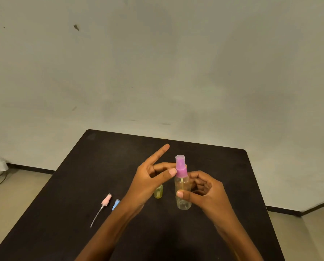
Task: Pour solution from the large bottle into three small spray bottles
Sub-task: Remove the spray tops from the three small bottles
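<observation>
A clear large bottle [183, 194] with a purple spray cap [181, 167] stands upright at the middle of the black table [100, 166]. My right hand [204, 193] grips its body, thumb across the front. My left hand [151, 178] pinches the purple cap's collar between thumb and fingers, index finger pointing up. Behind my left hand a small bottle [158, 191] holding yellow liquid shows only partly. Other small bottles are not visible.
A pink spray head [106, 200] with a long dip tube lies on the table to the left. Beside it a blue spray head [116, 204] is half hidden by my left forearm. A grey wall rises behind the table's far edge.
</observation>
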`<state>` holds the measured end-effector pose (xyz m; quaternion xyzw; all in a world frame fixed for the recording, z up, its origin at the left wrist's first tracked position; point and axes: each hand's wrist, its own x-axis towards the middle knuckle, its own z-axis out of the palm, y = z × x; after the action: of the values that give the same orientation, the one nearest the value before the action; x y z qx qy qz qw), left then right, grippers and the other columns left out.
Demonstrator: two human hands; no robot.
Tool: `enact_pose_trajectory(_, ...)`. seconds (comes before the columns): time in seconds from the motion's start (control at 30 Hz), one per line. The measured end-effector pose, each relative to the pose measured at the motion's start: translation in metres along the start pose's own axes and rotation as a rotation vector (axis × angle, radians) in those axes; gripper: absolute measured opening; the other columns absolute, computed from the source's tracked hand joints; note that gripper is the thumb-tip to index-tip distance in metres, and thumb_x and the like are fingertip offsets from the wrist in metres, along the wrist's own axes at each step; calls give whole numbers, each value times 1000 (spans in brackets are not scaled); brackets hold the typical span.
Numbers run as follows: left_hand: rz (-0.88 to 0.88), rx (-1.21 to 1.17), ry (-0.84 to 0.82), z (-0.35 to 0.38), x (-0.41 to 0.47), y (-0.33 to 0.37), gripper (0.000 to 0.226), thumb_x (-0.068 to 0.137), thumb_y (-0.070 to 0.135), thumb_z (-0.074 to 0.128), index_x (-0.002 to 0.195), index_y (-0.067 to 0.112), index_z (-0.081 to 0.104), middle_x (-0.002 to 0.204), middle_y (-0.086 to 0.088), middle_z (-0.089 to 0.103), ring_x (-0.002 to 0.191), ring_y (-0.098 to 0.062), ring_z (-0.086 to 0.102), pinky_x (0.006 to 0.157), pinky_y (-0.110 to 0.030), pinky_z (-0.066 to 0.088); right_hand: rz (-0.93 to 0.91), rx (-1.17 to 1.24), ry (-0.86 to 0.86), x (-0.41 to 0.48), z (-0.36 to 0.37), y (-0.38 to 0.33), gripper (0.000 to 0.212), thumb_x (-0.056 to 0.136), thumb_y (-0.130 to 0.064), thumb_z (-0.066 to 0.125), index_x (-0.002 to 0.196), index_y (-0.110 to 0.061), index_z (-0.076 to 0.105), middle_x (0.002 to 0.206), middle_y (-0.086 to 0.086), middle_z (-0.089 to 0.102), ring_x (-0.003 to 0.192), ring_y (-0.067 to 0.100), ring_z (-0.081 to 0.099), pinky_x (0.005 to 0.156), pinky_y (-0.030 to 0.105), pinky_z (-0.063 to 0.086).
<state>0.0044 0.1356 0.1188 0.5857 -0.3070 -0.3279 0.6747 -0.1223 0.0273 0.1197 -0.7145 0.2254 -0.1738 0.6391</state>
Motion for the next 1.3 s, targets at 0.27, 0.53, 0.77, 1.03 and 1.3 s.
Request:
enact_pose_trajectory(0.27, 63, 81, 12, 4, 5, -5, 77, 66, 13, 77, 128, 37, 39, 101, 5, 71, 97, -11, 67, 80, -17, 51, -25, -60, -23, -1, 3, 1, 34, 63, -11, 80, 93, -18, 64, 87, -9, 71, 82, 9, 67, 74, 19, 53)
enact_pose_trajectory(0.53, 27, -21, -63, 16, 7, -2, 98, 56, 40, 81, 135, 40, 23, 110, -1, 70, 102, -19, 66, 81, -22, 53, -3, -75, -50, -4, 13, 1, 38, 65, -15, 80, 94, -31, 61, 91, -18, 69, 90, 2, 64, 74, 15, 51)
enact_pose_trajectory(0.77, -91, -81, -127, 8, 3, -1, 117, 57, 32, 81, 144, 33, 5, 109, -5, 70, 108, -20, 64, 106, -44, 40, -26, -14, 26, -1, 3, 1, 36, 61, -16, 79, 94, -19, 66, 88, -6, 72, 83, 11, 67, 75, 21, 54)
enact_pose_trajectory(1.03, -72, 47, -24, -5, 1, -2, 93, 68, 18, 74, 143, 27, 20, 99, 0, 73, 100, -13, 66, 90, -23, 48, -6, 5, 50, 1, 1, 7, 34, 65, -6, 78, 96, -13, 64, 84, 3, 71, 79, 11, 67, 68, 16, 52)
enact_pose_trajectory(1.3, 22, 133, 10, -2, 1, -3, 83, 70, 17, 71, 139, 30, 28, 95, 6, 73, 95, -6, 67, 82, -13, 49, -10, -56, -1, 3, 8, 9, 32, 66, -10, 79, 91, -22, 64, 88, -14, 70, 85, 4, 66, 73, 14, 52)
